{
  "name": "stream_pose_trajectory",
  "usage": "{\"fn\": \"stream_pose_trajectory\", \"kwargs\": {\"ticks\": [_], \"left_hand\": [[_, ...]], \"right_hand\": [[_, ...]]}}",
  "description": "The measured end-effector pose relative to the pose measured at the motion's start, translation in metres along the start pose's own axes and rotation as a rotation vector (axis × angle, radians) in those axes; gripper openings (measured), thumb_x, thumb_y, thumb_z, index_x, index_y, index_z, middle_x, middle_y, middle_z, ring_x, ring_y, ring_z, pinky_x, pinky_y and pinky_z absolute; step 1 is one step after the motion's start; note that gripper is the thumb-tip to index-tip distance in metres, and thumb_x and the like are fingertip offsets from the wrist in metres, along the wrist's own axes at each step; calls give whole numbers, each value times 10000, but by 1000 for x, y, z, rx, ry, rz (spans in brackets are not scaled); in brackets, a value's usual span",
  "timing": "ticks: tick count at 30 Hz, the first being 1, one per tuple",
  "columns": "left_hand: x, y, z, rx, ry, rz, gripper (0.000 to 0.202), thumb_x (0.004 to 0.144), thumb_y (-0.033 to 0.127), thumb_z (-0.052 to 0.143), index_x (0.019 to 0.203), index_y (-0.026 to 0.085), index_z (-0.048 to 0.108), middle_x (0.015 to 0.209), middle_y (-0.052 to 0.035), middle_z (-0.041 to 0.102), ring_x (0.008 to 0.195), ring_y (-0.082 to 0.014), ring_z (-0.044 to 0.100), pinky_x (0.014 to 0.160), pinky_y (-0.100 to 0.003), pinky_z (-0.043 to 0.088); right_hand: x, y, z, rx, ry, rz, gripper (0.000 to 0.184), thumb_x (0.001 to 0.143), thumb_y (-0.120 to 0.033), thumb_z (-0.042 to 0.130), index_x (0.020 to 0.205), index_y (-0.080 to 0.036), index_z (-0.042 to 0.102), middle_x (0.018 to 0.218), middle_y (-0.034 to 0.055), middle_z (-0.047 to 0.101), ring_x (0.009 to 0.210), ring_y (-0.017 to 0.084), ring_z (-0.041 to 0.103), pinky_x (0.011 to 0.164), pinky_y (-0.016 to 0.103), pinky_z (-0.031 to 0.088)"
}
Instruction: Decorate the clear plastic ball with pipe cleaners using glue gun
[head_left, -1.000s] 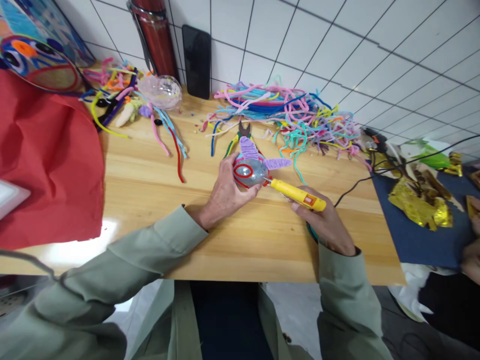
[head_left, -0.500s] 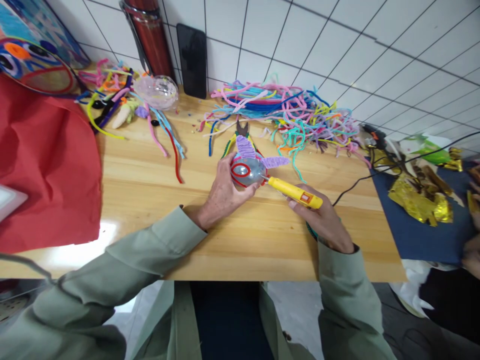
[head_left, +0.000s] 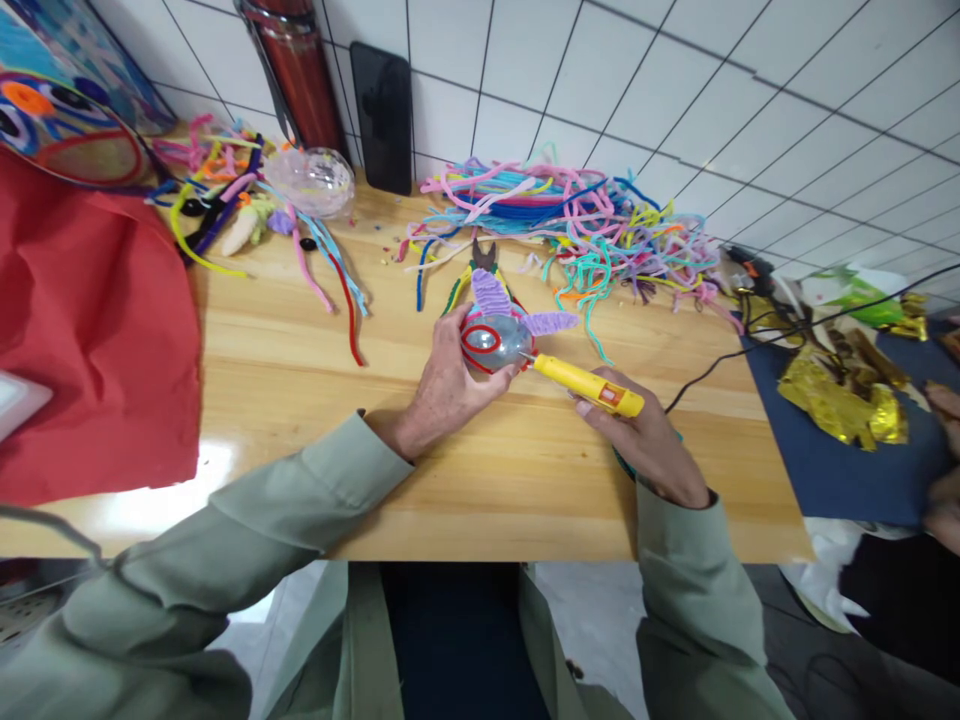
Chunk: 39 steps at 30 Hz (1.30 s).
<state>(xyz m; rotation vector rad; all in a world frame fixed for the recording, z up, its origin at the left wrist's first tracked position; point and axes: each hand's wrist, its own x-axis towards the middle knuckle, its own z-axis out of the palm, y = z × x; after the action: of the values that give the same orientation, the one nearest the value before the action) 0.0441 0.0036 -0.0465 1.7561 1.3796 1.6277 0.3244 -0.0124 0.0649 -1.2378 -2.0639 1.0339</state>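
Grip: my left hand point(head_left: 442, 385) clasps the clear ball point(head_left: 496, 342), midway between the table's point(head_left: 300, 390) near and far edges | my right hand point(head_left: 646, 440) wraps the yellow glue gun point(head_left: 589, 386), nozzle touching the ball | pipe cleaners point(head_left: 570, 225) heaped along the far edge.

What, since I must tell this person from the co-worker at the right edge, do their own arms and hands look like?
Both arms wear long, loose sage-green sleeves. The left sleeve and the right sleeve are plain, each closing in a stitched band at the wrist. The left hand and the right hand are bare: no gloves, and no ring or watch shows.
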Motion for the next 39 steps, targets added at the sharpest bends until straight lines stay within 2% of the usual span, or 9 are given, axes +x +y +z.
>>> {"fn": "stream_pose_trajectory", "kwargs": {"ticks": [4, 11, 21, 35, 39], "left_hand": [[0, 0, -1, -3, -16, -10, 1009, 893, 556, 996, 1678, 345, 398, 1603, -171, 596, 1518, -413, 645, 1312, -697, 581], [0, 0, -2, 2, -19, -8, 1022, 898, 546, 992, 1696, 343, 387, 1614, -177, 574, 1527, -414, 635, 1316, -710, 573], [0, 0, -1, 25, -1, -10, 1019, 879, 526, 1003, 1681, 323, 408, 1565, -163, 611, 1474, -384, 669, 1288, -657, 605], [1, 2, -3, -6, -29, -29, 998, 893, 539, 981, 1671, 324, 394, 1588, -177, 587, 1507, -410, 641, 1304, -700, 566], [1, 2, -2, 22, -23, -24, 1007, 887, 549, 983, 1669, 314, 394, 1560, -170, 613, 1483, -403, 663, 1285, -674, 585]], "right_hand": [[0, 1, 0, -27, 15, -12, 163, 1114, -391, 705, 1008, -270, 679, 899, -7, 621, 820, 206, 583, 788, 373, 447], [-2, -4, 1, -68, 33, 5, 234, 1105, -362, 692, 916, -274, 586, 855, -20, 555, 796, 200, 543, 770, 372, 416], [-4, -2, 1, -75, 34, 47, 286, 1094, -403, 695, 892, -277, 538, 825, -31, 518, 754, 187, 495, 730, 367, 391], [-5, -3, 2, -53, 57, 81, 335, 1092, -460, 712, 881, -281, 523, 834, -22, 511, 764, 195, 497, 707, 361, 410], [-5, -5, 2, -66, 50, 75, 359, 1093, -479, 724, 871, -281, 522, 813, -25, 496, 740, 190, 483, 685, 356, 399]]}}
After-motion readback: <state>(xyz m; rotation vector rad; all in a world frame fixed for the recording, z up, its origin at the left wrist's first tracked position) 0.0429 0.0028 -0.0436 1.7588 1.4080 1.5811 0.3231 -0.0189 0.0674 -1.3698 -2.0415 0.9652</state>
